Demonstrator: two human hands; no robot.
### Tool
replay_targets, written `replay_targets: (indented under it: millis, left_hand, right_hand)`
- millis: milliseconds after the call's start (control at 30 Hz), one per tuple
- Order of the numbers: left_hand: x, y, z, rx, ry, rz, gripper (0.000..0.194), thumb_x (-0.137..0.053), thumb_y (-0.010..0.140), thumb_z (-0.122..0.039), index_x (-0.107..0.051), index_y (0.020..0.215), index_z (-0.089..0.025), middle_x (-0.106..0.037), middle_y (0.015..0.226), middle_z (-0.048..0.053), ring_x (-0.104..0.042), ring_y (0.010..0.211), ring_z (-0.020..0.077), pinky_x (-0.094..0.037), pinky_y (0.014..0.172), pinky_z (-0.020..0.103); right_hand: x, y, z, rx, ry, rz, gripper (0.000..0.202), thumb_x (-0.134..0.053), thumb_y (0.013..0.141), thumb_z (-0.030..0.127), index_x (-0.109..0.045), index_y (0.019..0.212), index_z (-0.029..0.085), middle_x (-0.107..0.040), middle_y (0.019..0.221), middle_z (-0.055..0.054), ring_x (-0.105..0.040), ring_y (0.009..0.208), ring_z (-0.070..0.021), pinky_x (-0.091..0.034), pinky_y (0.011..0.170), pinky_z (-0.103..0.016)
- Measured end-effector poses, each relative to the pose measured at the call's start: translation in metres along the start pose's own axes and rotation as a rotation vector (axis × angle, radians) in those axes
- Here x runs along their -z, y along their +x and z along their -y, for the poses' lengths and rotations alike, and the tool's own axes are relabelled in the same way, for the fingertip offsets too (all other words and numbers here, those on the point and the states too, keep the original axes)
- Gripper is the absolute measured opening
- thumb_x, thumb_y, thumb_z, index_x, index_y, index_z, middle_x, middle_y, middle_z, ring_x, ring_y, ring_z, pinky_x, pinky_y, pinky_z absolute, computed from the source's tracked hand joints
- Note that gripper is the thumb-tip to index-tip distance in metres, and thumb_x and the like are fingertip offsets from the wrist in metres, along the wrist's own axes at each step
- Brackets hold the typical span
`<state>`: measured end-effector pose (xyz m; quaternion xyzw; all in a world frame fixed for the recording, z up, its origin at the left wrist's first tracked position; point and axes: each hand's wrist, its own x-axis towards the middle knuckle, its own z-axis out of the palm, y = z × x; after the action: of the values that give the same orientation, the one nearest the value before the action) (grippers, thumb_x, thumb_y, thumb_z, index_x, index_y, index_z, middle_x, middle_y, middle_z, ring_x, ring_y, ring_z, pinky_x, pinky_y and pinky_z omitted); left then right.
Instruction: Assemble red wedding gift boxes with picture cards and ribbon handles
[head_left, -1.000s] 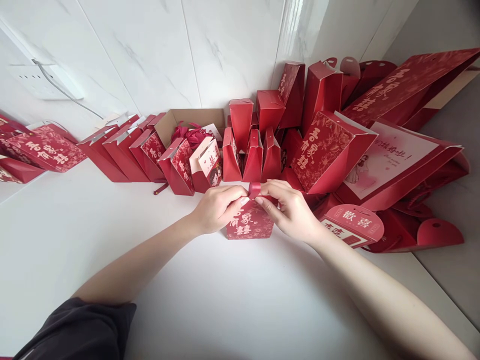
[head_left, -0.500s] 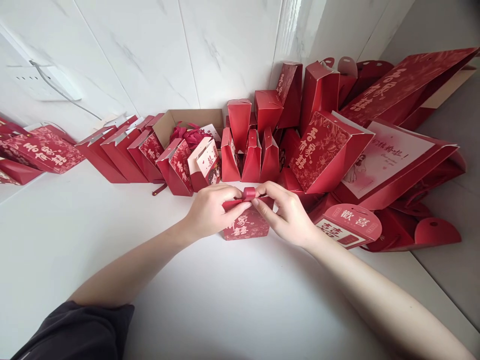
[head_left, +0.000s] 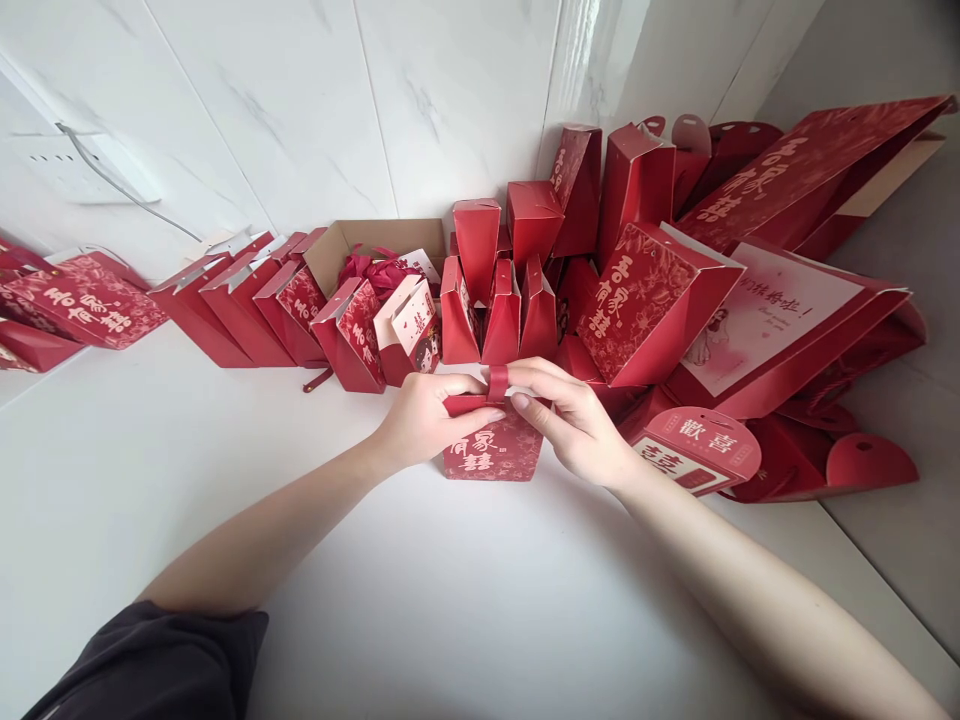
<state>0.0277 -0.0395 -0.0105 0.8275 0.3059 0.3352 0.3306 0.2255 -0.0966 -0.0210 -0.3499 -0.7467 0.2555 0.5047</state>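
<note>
My left hand (head_left: 427, 425) pinches the upper edge of a small red paper gift bag with a floral print and pale Chinese characters (head_left: 495, 455), thumb on the front, fingers curled behind. The bag stands upright on the smooth white table (head_left: 465, 580), directly in front of me, between my two hands. My right hand (head_left: 574, 425) is bent at the bag's other top corner, index finger against a shiny dark-red ribbon loop (head_left: 496, 382) that rises above the middle of the edge, thumb in front. I cannot tell whether those fingers grip the ribbon or only touch it. My fingers hide most of the bag's mouth, so its inside is out of my sight.

Beyond it, an open brown cardboard box (head_left: 386, 238) against the wall holds a tangle of crimson ribbon (head_left: 373, 275) and a white printed card (head_left: 422, 264). Just before that box stands a cream-and-red paper carton with cartoon figures (head_left: 412, 330), its contents hidden. To its left, several red cartons lean in a row (head_left: 240, 310). On the right, a large red bag with a white printed panel (head_left: 772, 320) leans tilted among other red packaging.
</note>
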Motion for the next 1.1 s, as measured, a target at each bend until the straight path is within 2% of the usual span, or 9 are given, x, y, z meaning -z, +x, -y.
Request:
replay_targets:
  millis: [133, 367, 467, 633, 767, 933, 1033, 1100]
  left_hand:
    - [0.0001, 0.0004, 0.0005, 0.016, 0.003, 0.02, 0.018, -0.077, 0.079, -0.03, -0.076, 0.093, -0.02, -0.077, 0.091, -0.001, -0.072, 0.084, 0.0168, -0.056, 0.078, 0.026]
    - [0.0, 0.0008, 0.0017, 0.016, -0.024, 0.035, 0.018, -0.077, 0.079, -0.029, -0.076, 0.095, -0.02, -0.077, 0.095, 0.0, -0.072, 0.089, 0.0188, -0.057, 0.082, 0.028]
    - [0.0006, 0.0008, 0.0004, -0.001, -0.036, 0.06, 0.018, -0.075, 0.08, -0.029, -0.075, 0.095, -0.019, -0.077, 0.094, 0.001, -0.072, 0.088, 0.0184, -0.057, 0.082, 0.028]
    - [0.0031, 0.0009, -0.0034, -0.033, -0.027, 0.047, 0.02, -0.071, 0.084, -0.03, -0.072, 0.1, -0.018, -0.075, 0.106, 0.003, -0.07, 0.102, 0.0198, -0.054, 0.094, 0.03]
    - [0.0063, 0.0009, -0.0034, -0.102, 0.059, -0.001, 0.014, -0.067, 0.087, -0.026, -0.069, 0.098, -0.018, -0.074, 0.097, 0.002, -0.07, 0.09, 0.0163, -0.054, 0.084, 0.026]
    - [0.0083, -0.0012, -0.0017, -0.252, 0.312, -0.059, 0.006, -0.062, 0.089, -0.022, -0.065, 0.086, -0.018, -0.069, 0.078, -0.002, -0.06, 0.069, 0.011, -0.046, 0.067, 0.024]
    - [0.0085, -0.0022, -0.0015, -0.294, 0.425, -0.04, 0.01, -0.058, 0.09, -0.022, -0.061, 0.082, -0.018, -0.063, 0.069, -0.003, -0.053, 0.061, 0.0109, -0.042, 0.064, 0.027]
    - [0.0083, -0.0022, -0.0018, -0.278, 0.432, -0.015, 0.009, -0.057, 0.09, -0.022, -0.06, 0.082, -0.018, -0.064, 0.07, -0.003, -0.053, 0.061, 0.0113, -0.042, 0.063, 0.027]
  right_hand:
    - [-0.0001, 0.0, 0.0003, -0.026, 0.031, 0.007, 0.029, -0.044, 0.103, 0.023, -0.064, 0.123, 0.028, -0.061, 0.123, -0.007, -0.059, 0.116, -0.0191, -0.047, 0.101, -0.036]
    - [-0.0005, 0.0009, 0.002, -0.044, 0.009, 0.027, 0.03, -0.039, 0.104, 0.024, -0.063, 0.123, 0.027, -0.057, 0.122, -0.008, -0.055, 0.121, -0.0191, -0.043, 0.106, -0.037]
    - [0.0004, 0.001, 0.001, -0.077, 0.023, 0.0, 0.023, -0.045, 0.103, 0.027, -0.064, 0.115, 0.025, -0.06, 0.115, -0.006, -0.058, 0.113, -0.0183, -0.045, 0.1, -0.034]
    - [0.0035, -0.0005, 0.0002, -0.187, 0.051, -0.099, 0.013, -0.052, 0.1, 0.034, -0.06, 0.101, 0.023, -0.063, 0.1, -0.003, -0.061, 0.093, -0.0161, -0.047, 0.085, -0.03]
    - [0.004, 0.0005, 0.0005, -0.144, -0.116, -0.054, 0.012, -0.054, 0.098, 0.031, -0.06, 0.094, 0.021, -0.064, 0.091, -0.002, -0.061, 0.086, -0.0154, -0.046, 0.081, -0.029]
    - [-0.0009, 0.0003, -0.0007, -0.049, -0.267, -0.033, 0.006, -0.056, 0.096, 0.024, -0.06, 0.097, 0.021, -0.068, 0.096, -0.003, -0.063, 0.089, -0.0171, -0.045, 0.084, -0.031]
    - [-0.0027, -0.0013, -0.0014, -0.047, -0.323, -0.051, 0.006, -0.056, 0.096, 0.024, -0.061, 0.097, 0.021, -0.069, 0.094, -0.002, -0.064, 0.088, -0.0174, -0.044, 0.085, -0.032]
    - [-0.0027, -0.0018, -0.0013, -0.051, -0.347, -0.06, 0.006, -0.057, 0.096, 0.024, -0.062, 0.097, 0.021, -0.071, 0.095, -0.002, -0.065, 0.088, -0.0173, -0.044, 0.086, -0.032]
